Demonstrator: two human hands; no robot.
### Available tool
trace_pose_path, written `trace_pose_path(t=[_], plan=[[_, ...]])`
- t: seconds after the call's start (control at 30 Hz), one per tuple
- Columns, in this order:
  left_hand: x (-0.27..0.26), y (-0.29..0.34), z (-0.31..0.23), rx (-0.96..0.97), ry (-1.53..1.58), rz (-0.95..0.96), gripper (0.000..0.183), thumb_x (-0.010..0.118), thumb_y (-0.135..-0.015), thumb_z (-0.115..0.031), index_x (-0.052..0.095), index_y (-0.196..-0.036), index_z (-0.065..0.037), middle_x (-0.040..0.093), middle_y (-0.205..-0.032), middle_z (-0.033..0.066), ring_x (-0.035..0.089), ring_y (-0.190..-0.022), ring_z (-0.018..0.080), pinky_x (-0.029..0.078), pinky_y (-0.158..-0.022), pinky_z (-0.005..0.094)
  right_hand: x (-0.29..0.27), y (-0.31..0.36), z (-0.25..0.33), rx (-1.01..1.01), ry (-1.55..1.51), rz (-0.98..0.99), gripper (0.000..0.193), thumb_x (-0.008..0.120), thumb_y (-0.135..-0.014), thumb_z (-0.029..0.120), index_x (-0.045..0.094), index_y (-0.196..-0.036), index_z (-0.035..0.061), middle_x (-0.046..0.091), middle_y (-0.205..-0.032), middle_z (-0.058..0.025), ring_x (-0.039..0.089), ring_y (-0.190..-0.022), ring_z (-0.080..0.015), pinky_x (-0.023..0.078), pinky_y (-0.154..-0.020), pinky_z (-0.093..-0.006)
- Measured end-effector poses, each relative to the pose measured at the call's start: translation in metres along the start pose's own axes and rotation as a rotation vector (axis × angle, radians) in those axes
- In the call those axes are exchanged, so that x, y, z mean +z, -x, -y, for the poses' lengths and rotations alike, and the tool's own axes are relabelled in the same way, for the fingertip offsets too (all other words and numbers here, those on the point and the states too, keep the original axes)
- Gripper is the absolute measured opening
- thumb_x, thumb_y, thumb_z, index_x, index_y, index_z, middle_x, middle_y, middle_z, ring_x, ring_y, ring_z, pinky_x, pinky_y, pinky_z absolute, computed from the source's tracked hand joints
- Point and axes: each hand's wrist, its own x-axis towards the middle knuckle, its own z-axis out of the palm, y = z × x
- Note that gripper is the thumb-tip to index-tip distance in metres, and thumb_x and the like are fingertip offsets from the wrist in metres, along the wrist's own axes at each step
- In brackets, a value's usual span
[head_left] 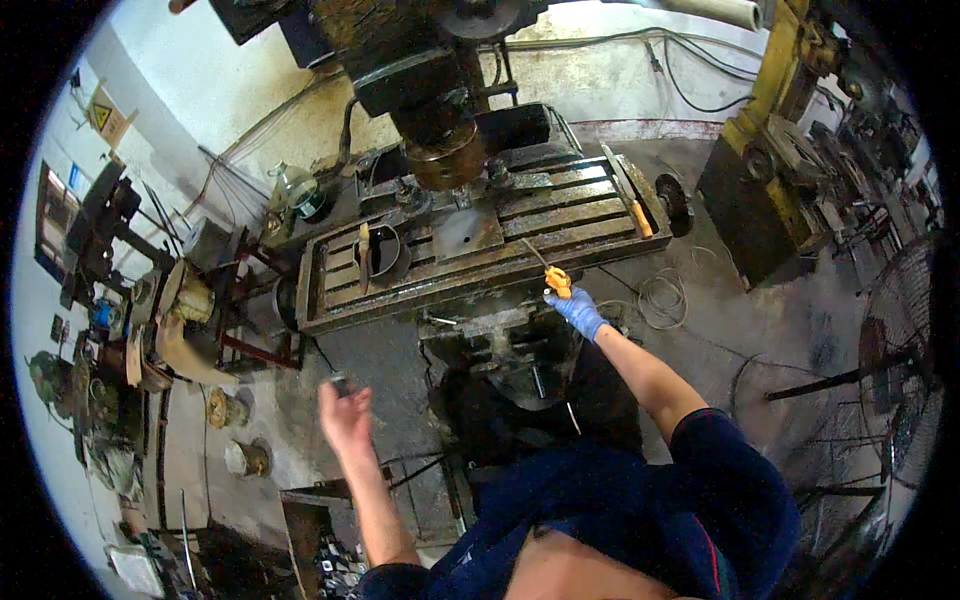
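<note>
The yellow-bodied tool [557, 282] slants, thin rod over the slotted table [575, 204].

We get one sign we can make out: a yellow triangular warning sign [100, 115] on the white wall [160, 80], upper left of the head view. We see a dark mark inside it, too small to resolve. We also have a blue patch [73, 177] by the dark frame [55, 215], lower on that side; can't tell if it's a sign. Pale patch on the jug [300, 188] left of the machine: we can't tell if it's a label. Words, numbers: none legible to us.
</note>
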Motion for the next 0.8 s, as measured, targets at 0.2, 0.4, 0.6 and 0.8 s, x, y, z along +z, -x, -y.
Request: trace_pose_path(t=[0.2,0.4,0.6,0.8], plan=[[0.069,-0.015,0.075,-0.118,0.157,0.23,0.017,0.058,-0.084,-0.016,0.055,-0.097,-0.006,0.062,-0.088,0.011,0.061,-0.066,0.0237,0.053,-0.066,0.0445,-0.011,0.059,0.066,-0.366,-0.119,-0.297,0.072,0.075,-0.066,0.035,0.044,-0.122,0.0011,0.055,-0.109,-0.0186,0.055,-0.097,-0.0274,0.043,-0.085,-0.033],[0.047,-0.013,0.05,-0.031,-0.02,0.163,0.024,0.057,-0.083,-0.01,0.052,-0.103,0.0,0.06,-0.092,0.0141,0.06,-0.073,0.0283,0.049,-0.078,0.0475,-0.084,0.106,0.182,-0.546,0.585,-0.325,0.056,0.069,-0.068,0.04,0.051,-0.105,0.0014,0.059,-0.094,-0.0189,0.059,-0.087,-0.0343,0.046,-0.079,-0.0407],[-0.001,0.005,0.028,-0.019,-0.066,0.088,0.02,0.055,-0.08,-0.005,0.051,-0.098,0.002,0.056,-0.079,0.0112,0.055,-0.063,0.0233,0.049,-0.074,0.0437,-0.044,0.077,0.244,-0.199,1.183,0.147,0.049,0.055,-0.073,0.052,0.064,-0.09,0.0069,0.064,-0.088,-0.017,0.062,-0.083,-0.0314,0.048,-0.073,-0.0401],[-0.005,0.019,0.024,-0.005,-0.213,0.032,0.016,0.053,-0.08,-0.004,0.052,-0.095,0.001,0.053,-0.07,0.008,0.055,-0.061,0.0225,0.051,-0.069,0.0421,-0.005,0.008,0.249,-0.182,1.145,0.098,0.038,0.056,-0.072,0.039,0.065,-0.091,0.0072,0.065,-0.092,-0.0137,0.062,-0.085,-0.0293,0.049,-0.072,-0.039]])
